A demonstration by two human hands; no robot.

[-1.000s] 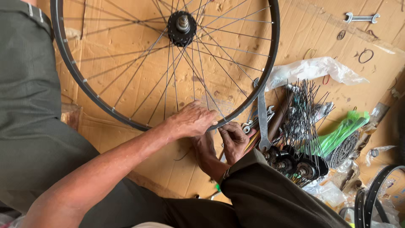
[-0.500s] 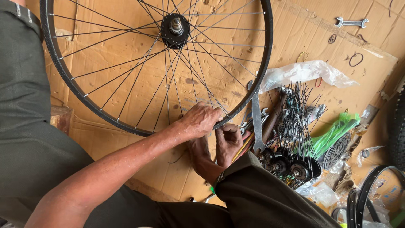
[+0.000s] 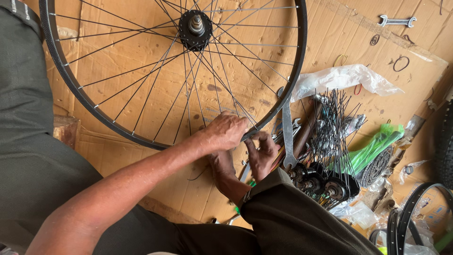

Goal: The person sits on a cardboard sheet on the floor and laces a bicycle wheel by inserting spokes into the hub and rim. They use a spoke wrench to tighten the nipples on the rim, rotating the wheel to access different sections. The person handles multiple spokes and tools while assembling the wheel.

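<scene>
Left hand: my left hand (image 3: 230, 131) lies knuckles-up over the lower rim of the bicycle wheel (image 3: 118, 126), fingers curled down onto it where the spokes come in; I cannot tell whether anything small is pinched underneath.
Right hand: my right hand (image 3: 261, 153) sits just below and beside the left, fingers bent in a narrow pinch at the rim; what they grip is hidden.
Wheel: it lies flat on the cardboard (image 3: 415, 85), stretching up and away from both hands, with the black hub (image 3: 195, 29) well beyond my knuckles.
Done so far: the spokes (image 3: 155, 89) I can see run from hub to rim all around the visible part, so I judge the lacing largely finished.
Left to do: I judge the work now sits at the one rim spot under my fingers; the rest of the rim looks untouched by hand.
Beside the right hand: a flat wrench (image 3: 288, 137) stands just right of my fingers, then a bundle of loose spokes (image 3: 337, 123) and spare hubs (image 3: 325, 184).
Farther right: green strips (image 3: 377, 144) and a clear plastic bag (image 3: 349, 78).
Far corner: a small spanner (image 3: 397, 21) lies well apart from both hands.
</scene>
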